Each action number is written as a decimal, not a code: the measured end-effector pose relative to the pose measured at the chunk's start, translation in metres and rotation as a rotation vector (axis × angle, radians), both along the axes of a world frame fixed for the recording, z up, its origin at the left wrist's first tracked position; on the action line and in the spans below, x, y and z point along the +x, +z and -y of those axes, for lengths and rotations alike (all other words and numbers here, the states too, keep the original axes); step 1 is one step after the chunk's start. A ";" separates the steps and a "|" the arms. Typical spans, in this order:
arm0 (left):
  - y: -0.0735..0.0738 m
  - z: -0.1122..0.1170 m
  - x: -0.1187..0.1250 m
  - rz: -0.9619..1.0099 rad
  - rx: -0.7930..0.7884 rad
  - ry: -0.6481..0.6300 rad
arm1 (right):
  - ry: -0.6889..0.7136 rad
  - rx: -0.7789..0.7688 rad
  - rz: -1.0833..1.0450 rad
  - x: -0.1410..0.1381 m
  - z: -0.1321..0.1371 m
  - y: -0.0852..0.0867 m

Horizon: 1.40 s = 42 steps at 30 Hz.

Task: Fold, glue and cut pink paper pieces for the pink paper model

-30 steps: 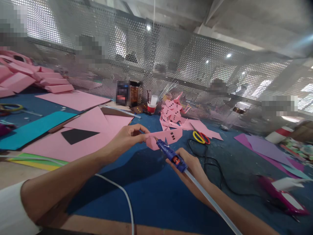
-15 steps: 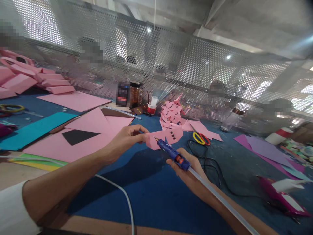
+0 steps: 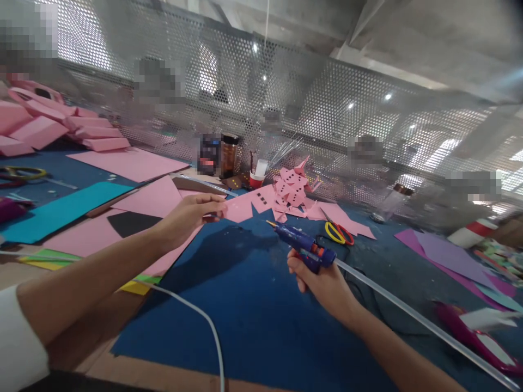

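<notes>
My left hand pinches the left end of a pink paper cutout, which has a notch in its lower edge and small dark squares. In my right hand is a blue hot glue gun, its tip pointing left toward the cutout but apart from it. A long clear glue stick runs out of the gun's back end. Just behind the cutout stands a heap of pink cut pieces with dark squares.
Yellow and red scissors lie right of the heap. Pink sheets, a teal strip and a black piece are at left. Purple sheets and a magenta tool lie right. A white cable crosses the front.
The glue gun has drawn back to the right, away from the cutout. My left hand has moved the cutout left and farther back.
</notes>
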<state>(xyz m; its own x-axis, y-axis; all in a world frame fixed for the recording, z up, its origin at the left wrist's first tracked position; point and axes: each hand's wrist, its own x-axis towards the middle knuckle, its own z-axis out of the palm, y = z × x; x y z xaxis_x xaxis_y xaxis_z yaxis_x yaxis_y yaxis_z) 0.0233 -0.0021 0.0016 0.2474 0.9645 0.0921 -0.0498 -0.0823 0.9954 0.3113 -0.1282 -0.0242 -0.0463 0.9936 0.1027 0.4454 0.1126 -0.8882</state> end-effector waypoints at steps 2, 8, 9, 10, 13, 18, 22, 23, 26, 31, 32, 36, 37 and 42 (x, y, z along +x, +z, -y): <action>-0.001 -0.008 -0.014 -0.005 -0.002 0.048 | 0.007 -0.009 0.007 0.001 -0.007 0.000; -0.008 -0.025 -0.043 -0.023 0.032 0.153 | 0.114 -0.002 0.112 -0.005 -0.041 0.013; -0.010 -0.028 -0.046 -0.022 0.032 0.176 | 0.133 -0.008 0.139 -0.007 -0.048 0.015; -0.012 -0.030 -0.049 -0.019 0.030 0.197 | 0.149 -0.019 0.161 -0.009 -0.057 0.017; -0.016 -0.034 -0.055 -0.008 0.006 0.246 | 0.193 -0.079 0.211 -0.016 -0.081 0.020; -0.019 -0.036 -0.057 -0.008 -0.026 0.255 | 0.218 -0.155 0.224 -0.021 -0.107 0.011; -0.019 -0.036 -0.055 -0.005 -0.021 0.263 | 0.226 -0.164 0.271 -0.017 -0.115 0.003; -0.018 -0.035 -0.055 -0.002 -0.016 0.268 | 0.226 -0.170 0.287 -0.016 -0.116 0.002; -0.015 -0.036 -0.057 0.007 -0.004 0.276 | 0.220 -0.187 0.313 -0.015 -0.117 0.001; -0.011 -0.038 -0.060 0.045 -0.028 0.333 | 0.234 -0.203 0.303 -0.017 -0.118 0.004; -0.010 -0.038 -0.060 0.050 -0.031 0.339 | 0.236 -0.206 0.305 -0.017 -0.119 0.004; -0.010 -0.039 -0.060 0.041 -0.019 0.343 | 0.236 -0.212 0.314 -0.019 -0.120 0.005; -0.010 -0.038 -0.060 0.038 -0.015 0.344 | 0.233 -0.212 0.316 -0.019 -0.120 0.004; -0.011 -0.038 -0.060 0.036 -0.007 0.343 | 0.232 -0.215 0.319 -0.019 -0.122 0.003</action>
<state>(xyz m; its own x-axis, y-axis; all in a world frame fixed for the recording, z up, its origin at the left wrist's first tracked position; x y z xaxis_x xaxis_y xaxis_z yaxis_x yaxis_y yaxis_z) -0.0371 0.0358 -0.0094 -0.0944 0.9917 0.0875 -0.0558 -0.0930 0.9941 0.2919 -0.0062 -0.0208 -0.2662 0.9505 -0.1600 0.6853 0.0699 -0.7249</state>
